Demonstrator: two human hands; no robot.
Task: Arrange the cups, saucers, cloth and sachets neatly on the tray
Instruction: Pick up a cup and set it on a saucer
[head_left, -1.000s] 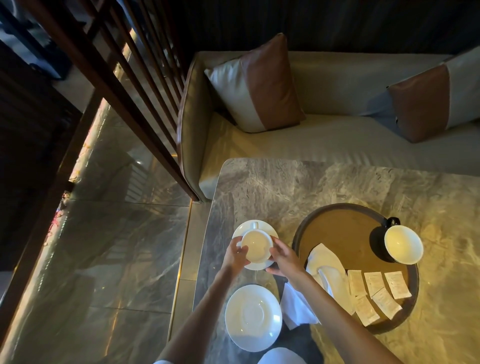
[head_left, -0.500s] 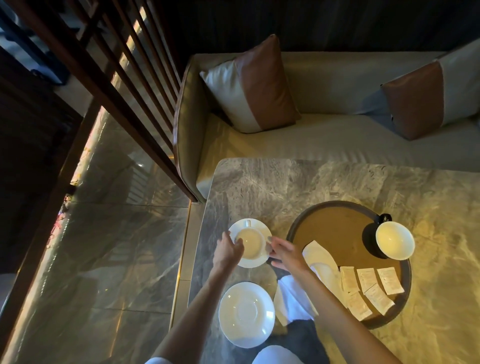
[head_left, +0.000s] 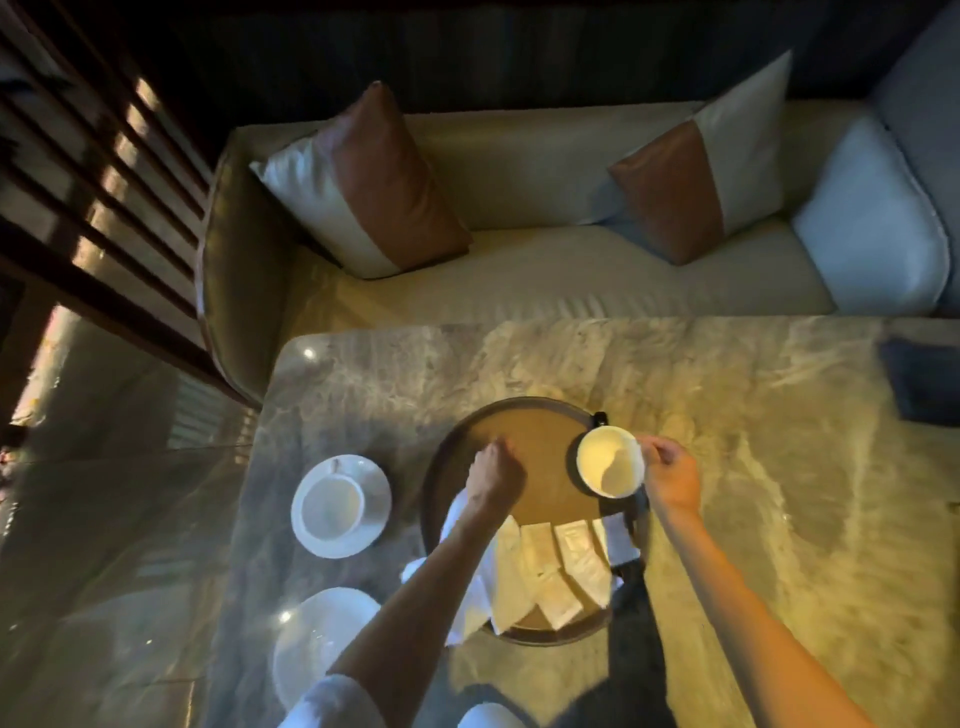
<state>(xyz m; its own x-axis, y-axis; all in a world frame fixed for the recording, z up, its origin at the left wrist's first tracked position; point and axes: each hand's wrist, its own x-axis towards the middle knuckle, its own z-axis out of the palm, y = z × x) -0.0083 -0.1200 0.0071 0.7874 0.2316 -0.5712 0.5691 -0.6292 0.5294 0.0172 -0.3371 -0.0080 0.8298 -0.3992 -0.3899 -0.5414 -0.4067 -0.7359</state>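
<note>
While both hands work over the tray, this is how things lie:

Tray: round brown tray (head_left: 452, 467) on the marble table (head_left: 753, 467), its middle bare.

Right hand: right hand (head_left: 672, 475) pinches the near-right rim of the cup on the tray (head_left: 610, 461), fingers curled closed on it; whether the cup rests on the tray or is lifted, I cannot tell.

Left hand: left hand (head_left: 493, 470) is curled loosely, knuckles up, over the tray's left part; it seems to hold nothing, though the fingertips are hidden.

Cloth: white cloth (head_left: 470, 597) lies crumpled across the tray's near-left rim, partly under the left forearm, spilling onto the table.

Sachets: sachets (head_left: 556, 566) lie side by side at the near edge of the tray, slanted, some overlapping.

Other cup: second cup (head_left: 332, 504) sits on its saucer (head_left: 374, 483) off the tray, to the left.

Spare saucer: empty saucer (head_left: 317, 639) on the table near the left elbow (blurred).

Risk, cup: a one-sided rim pinch could let it tip or knock the tray wall.

Risk, forearm: drawing the left arm back may drag the cloth and scatter the sachets.

Risk, saucer: the elbow could nudge the spare saucer toward the table edge.
</note>
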